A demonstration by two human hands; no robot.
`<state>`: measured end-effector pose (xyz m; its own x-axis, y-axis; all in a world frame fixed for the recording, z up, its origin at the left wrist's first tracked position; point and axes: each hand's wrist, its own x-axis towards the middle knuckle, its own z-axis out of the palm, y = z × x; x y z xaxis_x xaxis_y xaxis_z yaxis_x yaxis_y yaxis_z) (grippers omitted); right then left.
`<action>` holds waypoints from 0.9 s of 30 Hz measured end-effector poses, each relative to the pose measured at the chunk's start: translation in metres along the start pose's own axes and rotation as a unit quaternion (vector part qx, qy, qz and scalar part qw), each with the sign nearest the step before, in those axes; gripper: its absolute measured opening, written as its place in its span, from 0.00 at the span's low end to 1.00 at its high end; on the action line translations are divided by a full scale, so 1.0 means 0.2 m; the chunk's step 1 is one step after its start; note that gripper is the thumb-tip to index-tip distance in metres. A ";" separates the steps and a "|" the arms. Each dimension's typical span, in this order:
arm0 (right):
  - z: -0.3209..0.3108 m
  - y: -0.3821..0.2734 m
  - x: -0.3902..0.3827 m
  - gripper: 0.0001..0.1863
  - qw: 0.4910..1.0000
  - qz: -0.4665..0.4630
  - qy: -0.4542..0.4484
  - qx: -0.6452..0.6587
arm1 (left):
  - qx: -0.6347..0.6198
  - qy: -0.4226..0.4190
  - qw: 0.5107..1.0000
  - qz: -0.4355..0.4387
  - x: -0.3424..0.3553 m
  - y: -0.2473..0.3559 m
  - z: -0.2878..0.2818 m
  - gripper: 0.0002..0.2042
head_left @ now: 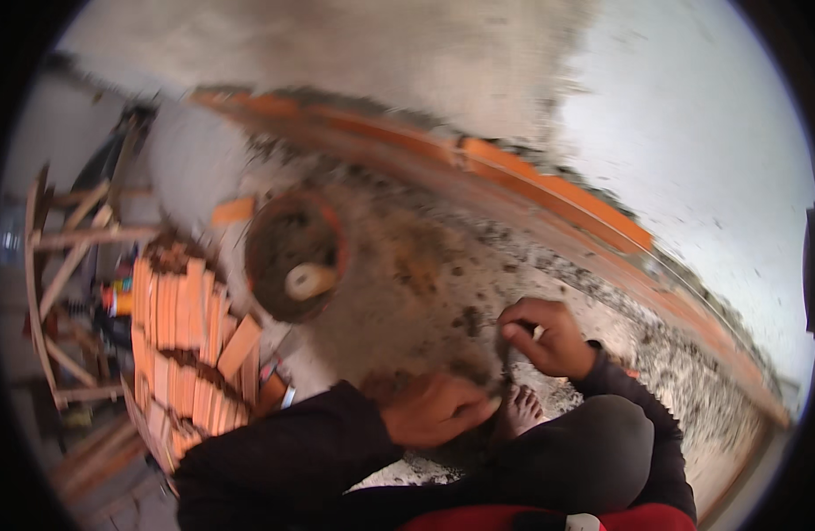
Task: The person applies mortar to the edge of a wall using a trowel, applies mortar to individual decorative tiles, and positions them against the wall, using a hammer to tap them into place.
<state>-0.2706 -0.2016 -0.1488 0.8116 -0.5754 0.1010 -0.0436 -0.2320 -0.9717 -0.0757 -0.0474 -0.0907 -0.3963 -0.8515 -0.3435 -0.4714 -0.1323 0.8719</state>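
My left hand (436,410) is low in the middle, blurred, its fingers drawn together and pointing right. Up and to its right, my right hand (549,338) has its fingers curled, with thumb and forefinger meeting. Whatever either pinch holds, if anything, is too small or blurred to name. Both hands are above the mortar-spotted floor (354,354), in front of my bent knee (602,442). A bare foot (523,411) shows between them. Closest to the right hand along the wall's base runs a row of orange tile strips (558,199).
A round tub (341,234) of grey mortar stands ahead to the left, with a pale rounded object (309,280) in it. Stacked orange tile strips (191,354) lie at left, near a single orange piece (233,211). Wooden framing (98,235) stands at far left. The wall (691,115) bounds the right.
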 end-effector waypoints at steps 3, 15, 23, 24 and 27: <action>-0.02 -0.41 0.34 0.11 0.988 -0.140 -0.047 -0.037 | 0.018 -0.216 0.961 -0.170 -0.43 -0.14 -0.13 0.23; 0.87 -0.82 1.06 0.06 0.599 -0.108 -0.416 -0.676 | -0.193 -0.405 0.790 -0.419 -0.86 -0.72 0.20 0.49; 0.31 -0.86 0.98 0.05 0.738 -0.250 -0.315 -0.542 | -0.122 -0.347 0.852 -0.372 -1.01 -0.81 0.35 0.43; 0.27 -0.78 0.97 0.06 0.787 -0.201 -0.321 -0.488 | -0.123 -0.331 0.859 -0.372 -1.02 -0.80 0.35 0.44; 0.28 -0.43 0.91 0.13 0.863 -0.105 -0.315 -0.382 | -0.110 -0.315 0.876 -0.350 -0.97 -0.80 0.30 0.45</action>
<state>-0.0866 -0.2416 -0.0589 0.9934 0.0265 -0.1113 -0.0328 -0.8664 -0.4983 0.0294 0.1698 -0.1855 -0.4595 -0.0842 -0.8842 -0.6369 -0.6626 0.3941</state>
